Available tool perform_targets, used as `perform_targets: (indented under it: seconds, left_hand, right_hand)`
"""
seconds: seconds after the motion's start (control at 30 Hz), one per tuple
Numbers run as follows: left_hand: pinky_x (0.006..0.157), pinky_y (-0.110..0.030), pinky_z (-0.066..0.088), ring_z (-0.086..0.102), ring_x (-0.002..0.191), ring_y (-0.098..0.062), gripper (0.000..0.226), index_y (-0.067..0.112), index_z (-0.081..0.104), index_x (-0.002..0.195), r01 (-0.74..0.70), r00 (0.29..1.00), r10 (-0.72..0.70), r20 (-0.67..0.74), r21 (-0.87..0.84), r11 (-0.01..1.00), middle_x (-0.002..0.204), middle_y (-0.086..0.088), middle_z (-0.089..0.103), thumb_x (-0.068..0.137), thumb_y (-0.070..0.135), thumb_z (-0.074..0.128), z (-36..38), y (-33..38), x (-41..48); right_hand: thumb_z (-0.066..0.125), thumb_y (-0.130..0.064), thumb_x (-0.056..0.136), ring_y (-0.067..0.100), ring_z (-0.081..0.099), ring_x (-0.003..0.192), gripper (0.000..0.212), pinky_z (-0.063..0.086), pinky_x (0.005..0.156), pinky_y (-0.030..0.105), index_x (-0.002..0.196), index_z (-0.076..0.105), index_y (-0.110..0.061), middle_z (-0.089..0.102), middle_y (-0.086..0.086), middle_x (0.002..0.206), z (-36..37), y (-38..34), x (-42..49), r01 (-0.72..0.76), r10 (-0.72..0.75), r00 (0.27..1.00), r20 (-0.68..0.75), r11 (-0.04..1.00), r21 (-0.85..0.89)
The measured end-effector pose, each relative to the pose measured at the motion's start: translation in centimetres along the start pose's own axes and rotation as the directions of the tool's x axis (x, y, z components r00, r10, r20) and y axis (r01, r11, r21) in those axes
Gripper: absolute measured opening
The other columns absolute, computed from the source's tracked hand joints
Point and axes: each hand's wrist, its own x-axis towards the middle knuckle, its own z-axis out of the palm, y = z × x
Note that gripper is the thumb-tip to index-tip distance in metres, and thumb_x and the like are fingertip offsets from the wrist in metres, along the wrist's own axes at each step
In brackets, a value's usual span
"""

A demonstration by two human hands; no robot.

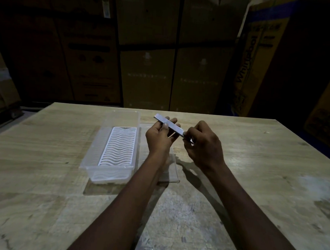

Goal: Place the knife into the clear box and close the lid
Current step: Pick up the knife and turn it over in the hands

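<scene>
- Cardboard cartons (149,47) are seen stacked in the dark behind the desk (253,167).
- A worn wooden desk is shown; everything for the task is carried on it or held above it.
- The clear box (93,159) is set left of centre, open on top, with a white wavy grid tray (119,147) lying inside on the bottom.
- The lid (174,175) is judged to be the flat clear sheet lying on the desk just right of the box, partly hidden under the forearms.
- The left hand (157,138) is raised above the lid; its fingers (167,126) are closed lightly around the far part of the knife.
- The right hand (205,144) is closed around the near end, the handle, which is mostly hidden.
- The knife (170,125) is held in the air between both hands, right of the box, not yet inside.
- Handling judged: stiff, light, smooth metal, slippery and sharp at the edge; it is best taken by the handle, with the blade only steadied on its flat.
</scene>
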Motion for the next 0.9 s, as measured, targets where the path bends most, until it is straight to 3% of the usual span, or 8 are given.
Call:
perform_targets:
  seconds: [0.07, 0.17, 0.4, 0.5, 0.6, 0.7, 0.77, 0.9]
  left_hand:
    - [0.079, -0.035, 0.059, 0.068, 0.1, -0.024, 0.027, 0.005, 0.06, 0.115, 0.027, 1.0, -0.027, 0.007, -0.035, 0.999, 0.108, -0.011, 0.068, 0.102, 0.008, 0.037, 0.1, 0.1, 0.0]
    - [0.073, -0.031, 0.061, 0.069, 0.094, -0.02, 0.028, 0.011, 0.062, 0.104, 0.058, 0.998, -0.057, 0.011, -0.102, 0.993, 0.103, -0.008, 0.069, 0.102, 0.007, 0.034, 0.3, 0.3, -0.1]
    - [0.081, -0.036, 0.059, 0.067, 0.101, -0.024, 0.029, 0.004, 0.058, 0.12, 0.053, 0.999, -0.052, 0.012, -0.098, 0.994, 0.107, -0.01, 0.068, 0.102, 0.009, 0.036, 0.3, 0.6, -0.3]
    - [0.085, -0.039, 0.058, 0.066, 0.107, -0.027, 0.026, 0.007, 0.058, 0.12, -0.005, 1.0, 0.006, 0.016, -0.02, 1.0, 0.108, -0.007, 0.069, 0.101, 0.01, 0.041, 0.3, 0.5, -0.5]
    - [0.084, -0.04, 0.059, 0.068, 0.105, -0.026, 0.02, 0.013, 0.064, 0.109, -0.072, 0.997, 0.071, 0.01, 0.055, 0.996, 0.106, -0.006, 0.071, 0.099, 0.012, 0.046, 0.3, 0.5, -0.6]
    - [0.086, -0.045, 0.059, 0.068, 0.107, -0.026, 0.024, 0.009, 0.066, 0.114, -0.11, 0.994, 0.111, -0.005, 0.115, 0.987, 0.113, -0.013, 0.071, 0.098, 0.01, 0.049, 0.4, 0.7, -0.7]
    - [0.088, -0.047, 0.058, 0.068, 0.108, -0.025, 0.029, 0.008, 0.064, 0.121, -0.116, 0.993, 0.119, -0.009, 0.155, 0.981, 0.115, -0.013, 0.071, 0.095, 0.006, 0.052, 0.4, 0.7, -0.7]
    - [0.088, -0.049, 0.058, 0.066, 0.11, -0.027, 0.036, 0.009, 0.063, 0.125, -0.121, 0.992, 0.127, -0.018, 0.214, 0.969, 0.116, -0.01, 0.07, 0.091, -0.001, 0.056, 0.3, 0.9, -0.8]
  right_hand:
    - [0.071, -0.008, 0.077, 0.024, 0.05, 0.062, 0.011, 0.05, 0.042, 0.039, 0.081, 0.061, -0.004, 0.054, 0.013, 0.08, -0.1, -0.1, 0.1, 0.036, -0.038, 0.999, -0.022, 0.995, -0.09]
    - [0.07, -0.008, 0.079, 0.026, 0.05, 0.064, 0.01, 0.049, 0.04, 0.038, 0.082, 0.061, -0.003, 0.053, 0.014, 0.078, -0.2, -0.4, 0.2, 0.037, -0.046, 0.997, -0.055, 0.988, -0.151]
    - [0.067, -0.01, 0.081, 0.025, 0.049, 0.062, 0.009, 0.048, 0.039, 0.036, 0.078, 0.06, -0.005, 0.053, 0.013, 0.075, 0.1, -0.5, 0.2, 0.023, -0.04, 0.995, -0.096, 0.985, -0.169]
    - [0.072, -0.014, 0.077, 0.022, 0.051, 0.058, 0.011, 0.049, 0.042, 0.037, 0.077, 0.062, -0.009, 0.055, 0.009, 0.076, 0.3, -0.4, 0.0, -0.059, 0.051, 0.994, -0.097, 0.994, -0.088]
    - [0.075, -0.015, 0.075, 0.018, 0.061, 0.066, 0.013, 0.056, 0.053, 0.041, 0.081, 0.063, -0.013, 0.061, 0.004, 0.082, 0.5, -0.2, 0.1, -0.196, 0.201, 0.979, -0.025, 0.971, 0.138]
    - [0.075, -0.01, 0.075, 0.017, 0.066, 0.072, 0.011, 0.057, 0.064, 0.037, 0.08, 0.065, -0.013, 0.067, 0.003, 0.081, 0.4, -0.1, 0.5, -0.366, 0.358, 0.929, 0.096, 0.842, 0.396]
    - [0.073, -0.007, 0.077, 0.02, 0.069, 0.069, 0.009, 0.052, 0.058, 0.031, 0.078, 0.065, -0.012, 0.069, 0.006, 0.078, 0.0, -0.1, 0.6, -0.48, 0.437, 0.873, 0.218, 0.69, 0.541]
    - [0.065, -0.006, 0.084, 0.022, 0.07, 0.066, 0.004, 0.05, 0.054, 0.034, 0.08, 0.065, -0.009, 0.069, 0.011, 0.078, -0.6, -0.1, 0.6, -0.641, 0.437, 0.764, 0.475, 0.432, 0.634]
